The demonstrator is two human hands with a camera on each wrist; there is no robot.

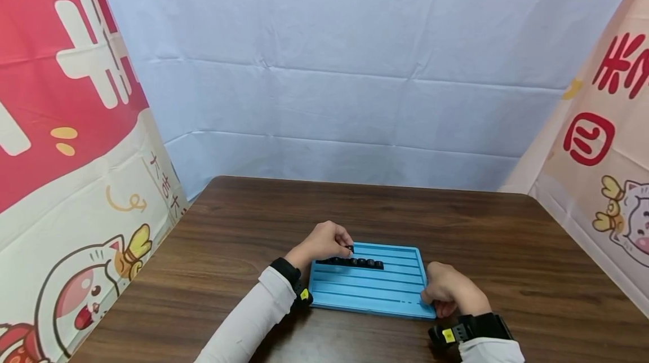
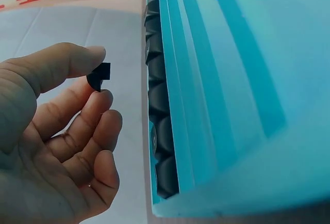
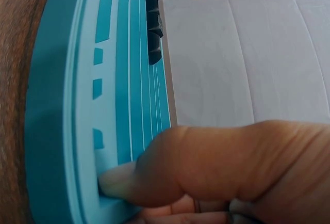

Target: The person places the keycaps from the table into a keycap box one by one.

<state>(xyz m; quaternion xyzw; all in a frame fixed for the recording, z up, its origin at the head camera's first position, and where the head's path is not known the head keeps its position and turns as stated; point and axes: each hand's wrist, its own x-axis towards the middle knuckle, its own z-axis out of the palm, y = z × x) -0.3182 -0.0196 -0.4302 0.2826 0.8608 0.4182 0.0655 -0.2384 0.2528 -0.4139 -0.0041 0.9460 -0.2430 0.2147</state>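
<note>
A light-blue ribbed tray lies on the table, crossed by several parallel slots. Black keycaps stand side by side in one of its upper slots, from the left edge to past the middle. My left hand is over the tray's upper left corner, pinching a single black keycap between thumb and index finger, with the other fingers loosely bent. At the lower right corner my right hand grips the tray, its thumb pressed on the top inside the rim and its fingers at the outer side, partly hidden.
The tray rests on a dark wood-grain table. Behind the table hangs a pale, creased cloth. Printed cloths hang at the left and right, close to the table's sides.
</note>
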